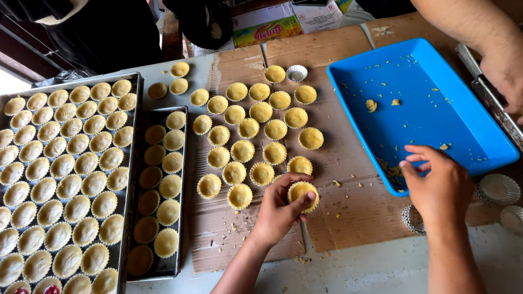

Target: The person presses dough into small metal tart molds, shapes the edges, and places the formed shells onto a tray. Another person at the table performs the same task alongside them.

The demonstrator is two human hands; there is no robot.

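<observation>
Surface: brown cardboard sheet [348,212] lies flat over a pale tabletop [381,269], and most things stand on it.
Left hand: left hand [278,209] is near the front edge of the cardboard, fingers curled around a dough-filled tart mould [303,191]; thumb lies on the mould's front side, the fingers on its far rim.
Held tart: it is at the front right end of the group of filled tarts [256,128], touching or just beside the nearest one.
Right hand: right hand [438,185] holds nothing I can see; the fingers are loosely bent and rest at the front edge of the blue tray [425,103].
Blue tray: at the right side of the cardboard, with only crumbs and small dough bits inside.
Empty moulds: small fluted tins [498,188] stand at the right edge, just beside the tray.
Baking trays: large metal tray [68,169] and narrow metal tray [160,190] at the left side, both holding rows of filled tarts.
Other person: another hand [504,71] is at the far right corner.
</observation>
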